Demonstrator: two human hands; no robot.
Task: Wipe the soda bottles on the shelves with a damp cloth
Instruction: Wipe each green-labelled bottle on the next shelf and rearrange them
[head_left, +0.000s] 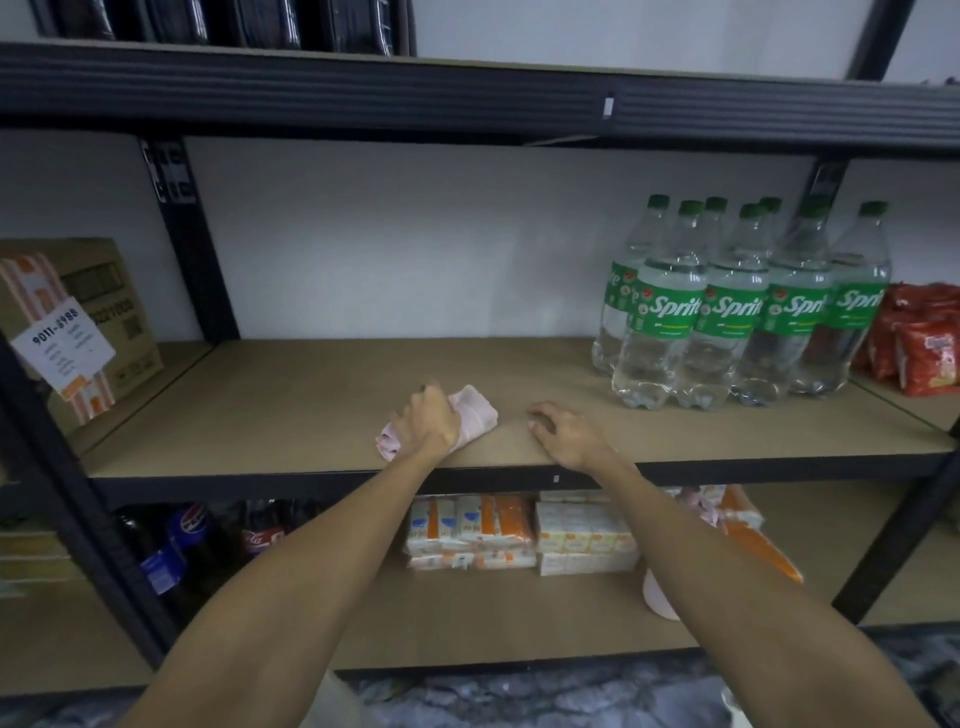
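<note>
The left hand (428, 423) is gripping a crumpled pink cloth (475, 410) on the tan shelf board (291, 405). The right hand (569, 434) is resting loose-fingered beside it, clear green-capped soda bottles (727, 322) standing further right

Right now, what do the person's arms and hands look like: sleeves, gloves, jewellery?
The left hand and right hand wear no gloves, and no watch, bracelet or ring is visible. Both arms are uncovered down to the frame's lower edge; no sleeve shows.

Rear Sprite bottles (716, 208) half hidden; red packets (924, 338) cut off right.
</note>
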